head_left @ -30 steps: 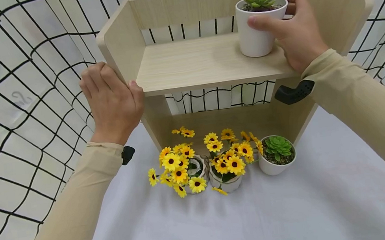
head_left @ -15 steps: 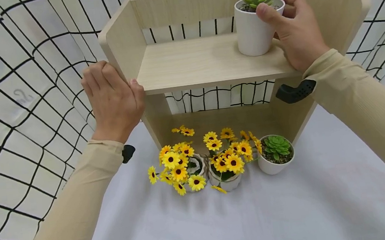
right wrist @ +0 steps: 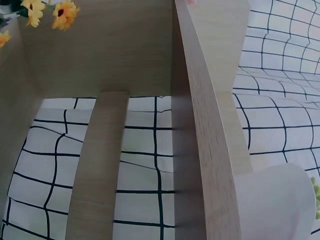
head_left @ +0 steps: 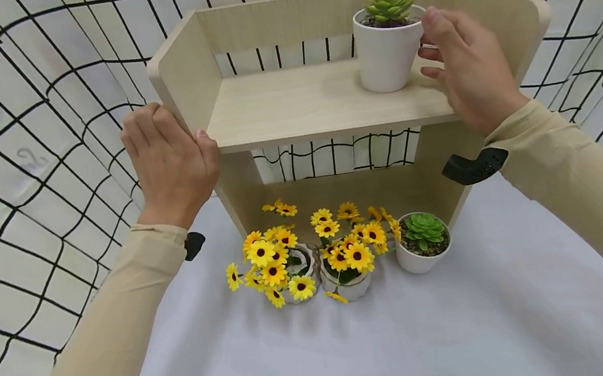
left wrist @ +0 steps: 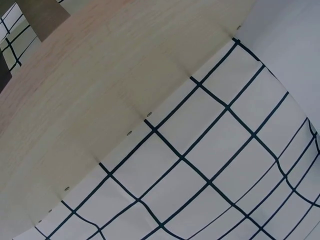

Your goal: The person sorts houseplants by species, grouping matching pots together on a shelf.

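Note:
My left hand (head_left: 170,159) grips the left side panel of a pale wooden shelf unit (head_left: 298,108), its thumb at the front edge of the upper board. On the upper board, toward the right, a white pot with a light-green succulent (head_left: 387,48) stands upright. Just right of that pot is my right hand (head_left: 474,66), fingers relaxed and thumb off the wall, holding nothing. In the right wrist view the white pot (right wrist: 275,205) sits behind the board's front edge. The left wrist view shows mostly the outer face of the side panel (left wrist: 100,100).
Below, on the white cloth (head_left: 386,346), stand two pots of yellow flowers (head_left: 274,272) (head_left: 348,257) and a smaller white pot with a green rosette succulent (head_left: 424,242). Black wire mesh (head_left: 27,182) surrounds the shelf unit at the back and sides.
My right hand has let go of the potted succulent and drawn slightly away to the right. The left hand keeps its grip on the shelf unit. The whole head view has shifted a little.

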Motion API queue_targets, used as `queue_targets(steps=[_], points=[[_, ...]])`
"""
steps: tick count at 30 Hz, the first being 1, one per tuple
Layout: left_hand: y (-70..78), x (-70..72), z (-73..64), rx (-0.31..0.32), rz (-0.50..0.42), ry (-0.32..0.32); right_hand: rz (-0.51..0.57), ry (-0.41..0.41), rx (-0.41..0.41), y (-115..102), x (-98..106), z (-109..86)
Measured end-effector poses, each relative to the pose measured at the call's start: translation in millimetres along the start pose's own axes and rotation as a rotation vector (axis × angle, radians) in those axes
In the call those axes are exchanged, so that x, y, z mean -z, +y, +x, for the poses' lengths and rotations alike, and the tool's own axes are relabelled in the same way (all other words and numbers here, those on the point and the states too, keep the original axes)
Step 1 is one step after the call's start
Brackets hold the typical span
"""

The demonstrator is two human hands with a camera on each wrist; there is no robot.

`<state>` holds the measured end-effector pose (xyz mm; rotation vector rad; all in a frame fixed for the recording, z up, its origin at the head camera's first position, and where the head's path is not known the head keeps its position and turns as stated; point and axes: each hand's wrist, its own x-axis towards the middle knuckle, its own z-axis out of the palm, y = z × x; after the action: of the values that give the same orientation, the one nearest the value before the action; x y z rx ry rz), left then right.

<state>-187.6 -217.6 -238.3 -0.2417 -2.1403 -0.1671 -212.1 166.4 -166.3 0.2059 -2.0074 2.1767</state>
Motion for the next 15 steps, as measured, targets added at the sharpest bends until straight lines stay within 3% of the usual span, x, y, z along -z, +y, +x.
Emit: queue_targets(steps=[6, 15], points=[[-1.1, -0.7, -1.3, 0.001, 0.010, 0.002, 0.028, -0.062, 0.076, 4.6, 8.9, -20.8], [0.4, -2.2, -0.7, 0.007, -0.005, 0.011, 0.140, -0.255, 0.183, 15.7, 19.3, -66.0]])
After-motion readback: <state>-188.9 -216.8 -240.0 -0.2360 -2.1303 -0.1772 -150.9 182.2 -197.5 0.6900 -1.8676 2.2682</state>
